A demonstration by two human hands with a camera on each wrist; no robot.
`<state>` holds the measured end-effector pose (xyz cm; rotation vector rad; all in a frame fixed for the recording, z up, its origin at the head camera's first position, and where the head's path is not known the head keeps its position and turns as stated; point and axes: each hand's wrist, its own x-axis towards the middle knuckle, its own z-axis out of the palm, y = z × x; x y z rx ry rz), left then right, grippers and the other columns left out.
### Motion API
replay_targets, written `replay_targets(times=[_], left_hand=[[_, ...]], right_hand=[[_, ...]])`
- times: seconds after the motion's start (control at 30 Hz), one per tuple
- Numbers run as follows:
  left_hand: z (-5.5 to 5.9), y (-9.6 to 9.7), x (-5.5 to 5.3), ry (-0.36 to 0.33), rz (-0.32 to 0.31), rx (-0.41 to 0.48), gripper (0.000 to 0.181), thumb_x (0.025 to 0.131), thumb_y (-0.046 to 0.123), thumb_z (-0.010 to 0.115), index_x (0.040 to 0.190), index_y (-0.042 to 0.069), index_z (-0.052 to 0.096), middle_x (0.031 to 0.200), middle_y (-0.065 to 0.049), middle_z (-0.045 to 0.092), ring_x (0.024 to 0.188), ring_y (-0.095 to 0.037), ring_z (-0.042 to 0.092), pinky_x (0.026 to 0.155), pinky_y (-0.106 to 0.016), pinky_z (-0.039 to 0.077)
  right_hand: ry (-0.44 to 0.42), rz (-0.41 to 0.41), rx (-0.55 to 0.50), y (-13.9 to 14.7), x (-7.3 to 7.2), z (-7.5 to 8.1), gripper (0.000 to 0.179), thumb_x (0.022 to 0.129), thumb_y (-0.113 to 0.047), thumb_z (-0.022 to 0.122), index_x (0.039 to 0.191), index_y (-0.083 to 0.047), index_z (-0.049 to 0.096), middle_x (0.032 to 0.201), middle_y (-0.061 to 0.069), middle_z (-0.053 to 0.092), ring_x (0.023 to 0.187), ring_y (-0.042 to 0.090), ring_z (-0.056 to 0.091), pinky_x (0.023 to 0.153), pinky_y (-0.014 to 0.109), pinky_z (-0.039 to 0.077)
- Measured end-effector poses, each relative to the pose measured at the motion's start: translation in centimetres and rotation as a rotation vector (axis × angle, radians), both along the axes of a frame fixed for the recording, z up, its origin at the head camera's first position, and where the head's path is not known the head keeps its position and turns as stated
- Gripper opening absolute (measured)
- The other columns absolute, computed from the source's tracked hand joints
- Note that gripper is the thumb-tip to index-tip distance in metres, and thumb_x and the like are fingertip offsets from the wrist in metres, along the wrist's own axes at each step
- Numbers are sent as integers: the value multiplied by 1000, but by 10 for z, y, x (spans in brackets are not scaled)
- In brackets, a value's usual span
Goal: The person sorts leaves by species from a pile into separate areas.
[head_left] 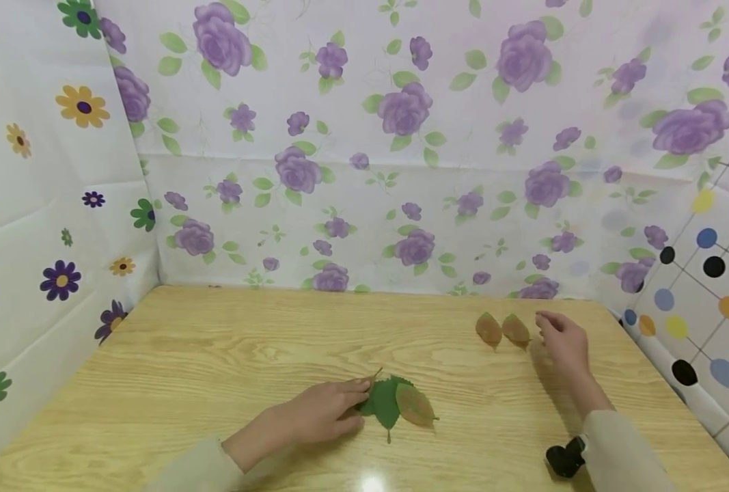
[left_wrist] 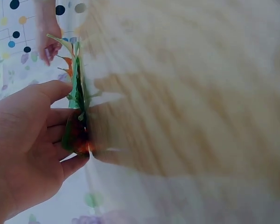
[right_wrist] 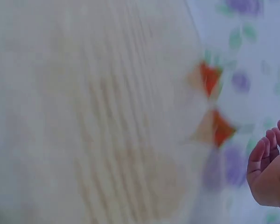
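On the wooden table, a small cluster of leaves lies in front of me: overlapping green leaves (head_left: 385, 403) with a brownish leaf (head_left: 415, 406) on their right side. My left hand (head_left: 324, 412) rests its fingertips on the cluster's left edge, the fingers hiding part of it. Seen edge-on in the left wrist view, the leaves (left_wrist: 75, 79) touch the fingers. Farther back on the right lie two brown leaves side by side, a left one (head_left: 489, 329) and a right one (head_left: 516, 331). Just right of them hovers my right hand (head_left: 566, 344), fingers loosely curled, holding nothing.
A black object (head_left: 565, 458) sits beside the right sleeve at the front right, attached near the wrist. Floral cloth (head_left: 364, 205) hangs behind the table (head_left: 266, 335), with patterned sheets along both sides.
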<state>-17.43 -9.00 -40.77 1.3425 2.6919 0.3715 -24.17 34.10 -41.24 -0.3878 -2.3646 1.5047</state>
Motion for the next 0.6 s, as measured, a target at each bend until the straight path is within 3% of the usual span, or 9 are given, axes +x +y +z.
replay_targets(times=[0.13,0.3,0.4,0.6], left_hand=[[-2,-2,-2,-13,-3,-4,48,100,30,54,133,-5,54,145,-17,43,133,-27,42,105,-38,39],[-4,-5,-3,-56,10,7,58,99,43,52,135,-3,52,147,-14,40,133,-28,41,105,-40,38],[-3,-6,-3,-75,20,22,62,97,46,53,135,-3,53,148,-13,41,132,-29,43,104,-41,39],[-4,-4,-5,-107,42,25,64,97,51,51,135,0,54,147,-10,42,132,-28,43,104,-40,40]], right_hand=[[99,192,187,-28,14,16,41,100,-31,53,125,2,61,113,18,63,92,18,56,69,20,50],[186,422,308,-70,25,18,26,95,-16,64,114,1,67,101,11,68,89,20,61,71,27,52],[141,556,318,-94,31,14,24,92,-13,67,112,0,68,100,7,69,90,21,62,72,31,53],[-38,769,316,-127,46,6,31,87,-14,71,114,0,67,105,8,67,93,23,63,74,32,54]])
